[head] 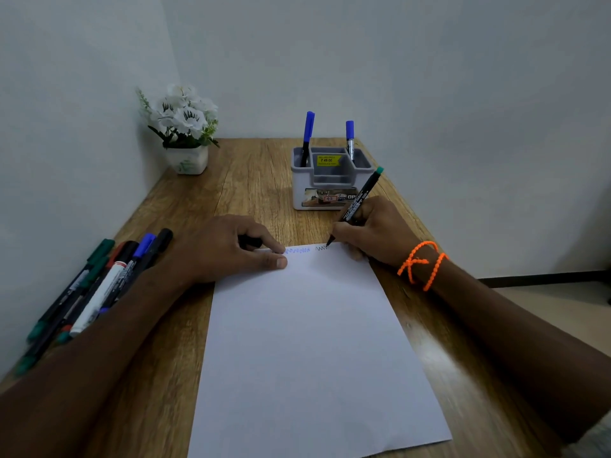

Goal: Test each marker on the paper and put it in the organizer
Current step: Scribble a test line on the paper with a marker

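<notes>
A white sheet of paper [314,352] lies on the wooden table [251,180]. My right hand [373,233] grips a black marker with a green end [358,200], its tip touching the paper's top edge beside a small dark zigzag [320,248]. A blue scribble [297,250] sits left of it. My left hand [231,249] rests on the paper's top left corner, fingers curled round a dark cap [252,241]. The grey organizer [325,190] stands behind, with two blue-capped markers [308,133] [349,137] upright in it.
A bunch of several markers [99,285] lies at the table's left edge against the wall. A white pot of white flowers [185,133] stands in the back left corner. Walls close the left and back sides; floor shows to the right.
</notes>
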